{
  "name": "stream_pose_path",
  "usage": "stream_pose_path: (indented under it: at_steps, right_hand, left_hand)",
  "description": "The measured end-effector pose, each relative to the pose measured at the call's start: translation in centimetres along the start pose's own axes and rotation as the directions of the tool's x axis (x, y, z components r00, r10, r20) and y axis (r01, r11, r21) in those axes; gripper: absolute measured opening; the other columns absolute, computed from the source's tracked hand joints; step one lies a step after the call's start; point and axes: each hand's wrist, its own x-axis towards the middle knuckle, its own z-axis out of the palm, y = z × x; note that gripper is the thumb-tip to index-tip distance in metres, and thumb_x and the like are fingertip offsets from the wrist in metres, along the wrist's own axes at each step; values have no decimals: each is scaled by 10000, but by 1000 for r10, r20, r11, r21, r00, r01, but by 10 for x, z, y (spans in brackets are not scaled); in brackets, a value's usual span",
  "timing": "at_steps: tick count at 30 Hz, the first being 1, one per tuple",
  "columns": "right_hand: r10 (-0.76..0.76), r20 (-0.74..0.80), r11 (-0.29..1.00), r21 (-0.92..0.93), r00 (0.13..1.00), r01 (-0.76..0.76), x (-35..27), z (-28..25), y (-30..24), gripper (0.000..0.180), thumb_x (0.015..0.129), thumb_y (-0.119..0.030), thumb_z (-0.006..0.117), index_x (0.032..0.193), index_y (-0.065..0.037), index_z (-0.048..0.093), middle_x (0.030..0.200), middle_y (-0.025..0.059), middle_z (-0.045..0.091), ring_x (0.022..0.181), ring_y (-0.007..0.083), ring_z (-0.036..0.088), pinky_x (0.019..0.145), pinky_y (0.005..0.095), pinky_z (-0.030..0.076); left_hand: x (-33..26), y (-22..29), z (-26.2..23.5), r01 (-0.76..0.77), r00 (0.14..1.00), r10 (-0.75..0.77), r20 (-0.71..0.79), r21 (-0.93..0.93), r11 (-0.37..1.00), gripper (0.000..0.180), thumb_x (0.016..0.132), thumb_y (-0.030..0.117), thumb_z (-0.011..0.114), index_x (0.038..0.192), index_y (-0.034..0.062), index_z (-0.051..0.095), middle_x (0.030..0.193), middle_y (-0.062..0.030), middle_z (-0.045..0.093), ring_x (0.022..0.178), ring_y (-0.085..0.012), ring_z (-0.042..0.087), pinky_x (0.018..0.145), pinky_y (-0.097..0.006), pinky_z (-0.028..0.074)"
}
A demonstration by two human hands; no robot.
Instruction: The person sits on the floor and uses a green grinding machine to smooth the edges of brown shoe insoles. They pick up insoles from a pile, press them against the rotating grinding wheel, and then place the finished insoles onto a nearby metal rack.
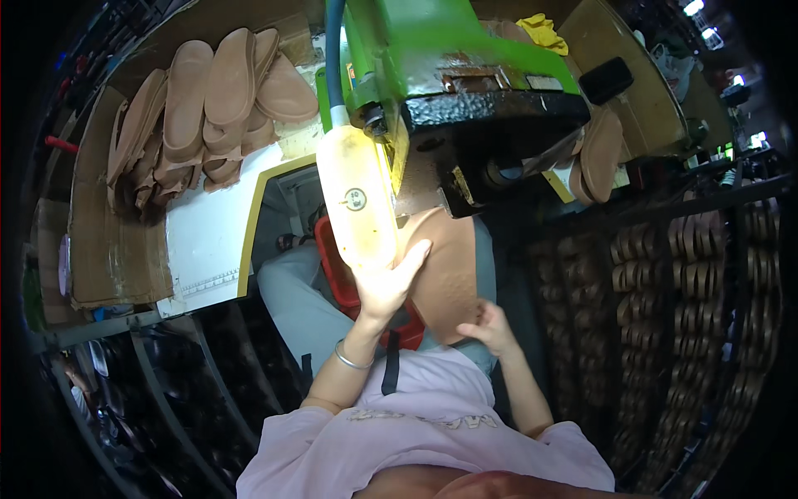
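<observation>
Fingers of the left hand (386, 291) at frame centre, mostly lost in the glare of a bright lamp (356, 170); impossible to tell whether spread or pressed together, with just the thumb clear along a tan sole piece (447, 279). Fingers of the right hand (495, 331), below and right of centre, curled in a pinch on the piece's lower right edge, tips partly hidden. Sole piece at centre, upper end concealed beneath the green machine (465, 41). Red bin (334, 264) left of centre, partly covered. Dim racks (636, 274) at right, cut off by the dark rim.
</observation>
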Motion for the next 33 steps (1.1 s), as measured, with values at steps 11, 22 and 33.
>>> stream_pose_path:
  at_steps: [11,22,33]
  right_hand:
    - [76,191,997,6,979,-78,-15,47,6,602,757,-45,752,1271,70,462,1213,132,573,1096,178,568,946,322,457]
    - [-406,-521,877,9,751,480,-14,-57,-60,315,809,-63,661,1094,7,547,1030,73,605,970,162,576,883,280,455]
    - [-691,-74,682,-398,719,614,99,-36,-216,212,897,-153,581,1043,0,570,970,44,615,913,110,551,833,238,405]
  left_hand:
    - [12,32,-17,31,999,-30,12,-130,991,194,763,-30,738,920,-41,625,818,-38,639,706,-77,579,645,-201,466]
    - [0,16,-9,140,982,-104,157,-239,961,274,801,-54,683,1054,-65,578,943,-111,667,823,-116,633,743,-219,514]
    - [17,36,-43,29,998,-15,66,-219,975,244,785,-24,709,1010,-66,624,940,-80,666,827,-100,613,738,-223,490]
